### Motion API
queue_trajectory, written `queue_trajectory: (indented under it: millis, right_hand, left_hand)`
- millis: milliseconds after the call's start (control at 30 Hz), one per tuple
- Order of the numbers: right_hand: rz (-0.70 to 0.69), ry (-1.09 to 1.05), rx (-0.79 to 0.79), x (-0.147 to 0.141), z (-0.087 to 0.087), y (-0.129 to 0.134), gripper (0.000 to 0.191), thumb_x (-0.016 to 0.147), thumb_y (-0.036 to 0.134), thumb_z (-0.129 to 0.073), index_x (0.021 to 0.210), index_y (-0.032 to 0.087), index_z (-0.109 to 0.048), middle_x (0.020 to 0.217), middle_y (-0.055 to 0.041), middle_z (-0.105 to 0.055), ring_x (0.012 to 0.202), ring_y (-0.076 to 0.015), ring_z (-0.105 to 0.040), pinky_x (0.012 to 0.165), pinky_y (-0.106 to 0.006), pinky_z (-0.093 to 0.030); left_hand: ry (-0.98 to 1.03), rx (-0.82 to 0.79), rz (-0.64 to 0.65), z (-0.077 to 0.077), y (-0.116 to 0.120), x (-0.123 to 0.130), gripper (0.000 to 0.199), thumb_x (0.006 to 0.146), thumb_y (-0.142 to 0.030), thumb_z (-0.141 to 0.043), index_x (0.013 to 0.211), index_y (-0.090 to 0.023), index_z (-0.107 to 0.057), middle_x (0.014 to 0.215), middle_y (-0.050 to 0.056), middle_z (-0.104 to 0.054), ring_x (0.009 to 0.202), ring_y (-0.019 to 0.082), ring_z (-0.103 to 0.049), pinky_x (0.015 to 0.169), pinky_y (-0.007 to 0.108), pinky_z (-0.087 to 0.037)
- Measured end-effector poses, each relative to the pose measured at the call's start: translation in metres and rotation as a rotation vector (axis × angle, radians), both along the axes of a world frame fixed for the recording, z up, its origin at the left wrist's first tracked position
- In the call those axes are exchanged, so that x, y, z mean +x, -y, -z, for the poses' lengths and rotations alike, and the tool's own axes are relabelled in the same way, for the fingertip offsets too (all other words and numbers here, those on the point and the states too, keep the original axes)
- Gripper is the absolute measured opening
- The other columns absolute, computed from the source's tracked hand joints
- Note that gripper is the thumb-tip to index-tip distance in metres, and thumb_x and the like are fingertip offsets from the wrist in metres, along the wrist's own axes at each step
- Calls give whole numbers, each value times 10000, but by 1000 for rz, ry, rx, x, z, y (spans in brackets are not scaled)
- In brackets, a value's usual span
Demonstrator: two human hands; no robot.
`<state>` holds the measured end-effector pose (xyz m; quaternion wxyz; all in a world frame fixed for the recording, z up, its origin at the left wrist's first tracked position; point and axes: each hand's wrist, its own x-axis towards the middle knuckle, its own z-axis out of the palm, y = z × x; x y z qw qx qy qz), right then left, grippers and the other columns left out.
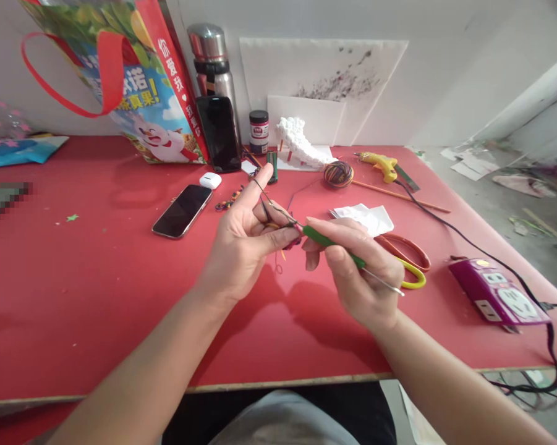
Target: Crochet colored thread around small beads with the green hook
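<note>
My right hand (364, 266) is closed round a crochet hook (327, 238) with a green grip; its bare metal end sticks out toward the lower right. The hook's working tip meets a small piece of dark purple crochet (293, 242), pinched between the thumb and fingers of my left hand (245, 241). Dark yarn (262, 187) runs over my raised left index finger and down to the hook. A multicoloured yarn ball (338, 174) lies beyond my hands, with a strand trailing toward them. The stitches at the tip are too small to make out.
On the red table (97, 309) lie a phone (182, 211), an earbud case (210, 180) and scissors (415, 275). A yellow glue gun (378, 164) and a purple power strip (498, 292) with cables sit at right. Behind stand a gift bag (162, 123), a thermos (213, 68) and an upright phone (219, 133).
</note>
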<state>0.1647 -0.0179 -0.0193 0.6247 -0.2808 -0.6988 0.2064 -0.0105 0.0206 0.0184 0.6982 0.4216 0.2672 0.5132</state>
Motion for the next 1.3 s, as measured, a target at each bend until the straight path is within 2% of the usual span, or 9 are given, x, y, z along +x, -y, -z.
queue_trajectory:
  millis: [167,300,467,567,800,900,1100,1233,1300]
  right_hand:
    - [-87,-90,-91,9,1,-5,344,1089,227,-644,1378,317,-807,853,-40,-737,699,-181,-692,682,-384,-612]
    - [-121,-102,-130,16,0,-7,320,1083,249,-662,1342,335,-830,850,-49,-744,695,-185,-676,654,-378,-599]
    - [-158,-122,-218,27,-5,-7,280,1074,278,-680,1284,320,-861,845,-63,-749,679,-181,-660,579,-345,-578]
    - [-169,-147,-253,31,-9,-6,252,1056,292,-712,1242,310,-880,806,-64,-743,651,-175,-641,519,-317,-542]
    - [-250,-197,-304,37,-18,-8,208,1028,292,-749,1155,276,-912,723,-65,-729,587,-157,-598,466,-291,-472]
    - [-274,-213,-318,37,-21,-8,182,1003,300,-777,1098,259,-926,687,-68,-720,557,-154,-585,453,-291,-458]
    - [-319,-223,-358,40,-23,-8,189,992,302,-779,1077,225,-929,643,-63,-691,530,-145,-564,404,-268,-412]
    - [-376,-273,-389,39,-23,-9,187,974,310,-798,1042,198,-931,607,-51,-665,489,-122,-517,370,-251,-373]
    - [-392,-330,-439,34,-23,-9,172,961,326,-818,1018,212,-934,603,-42,-664,467,-112,-501,363,-248,-359]
  left_hand:
    - [-15,5,10,-3,-6,-10,1132,720,-80,-954,1708,-275,-439,773,-65,-709,776,144,-716,697,243,-549]
    - [-36,19,37,-4,-7,-12,1070,707,-71,-958,1663,-244,-509,778,-56,-713,740,138,-687,673,246,-546]
    - [-51,36,97,-3,-9,-16,888,717,-78,-944,1534,-268,-653,789,-40,-714,726,142,-676,665,260,-545]
    - [-68,47,128,-3,-10,-19,809,748,-90,-921,1503,-251,-678,790,-24,-716,707,139,-654,659,269,-536]
    - [-34,18,277,-4,-12,-23,630,756,-128,-900,1360,-248,-768,790,-3,-700,682,134,-616,608,268,-482]
    - [-18,-13,366,-2,-14,-24,635,762,-134,-866,1376,-255,-753,766,-7,-690,666,137,-608,603,272,-470]
    - [23,-90,495,3,-16,-26,780,745,-190,-861,1498,-196,-659,731,-6,-671,665,148,-589,676,312,-519]
    - [54,-99,552,5,-15,-25,718,766,-165,-845,1465,-188,-682,736,-6,-677,645,133,-586,683,304,-524]
    - [48,-86,526,5,-13,-22,695,778,-158,-849,1454,-186,-692,743,-6,-681,645,130,-594,668,291,-515]
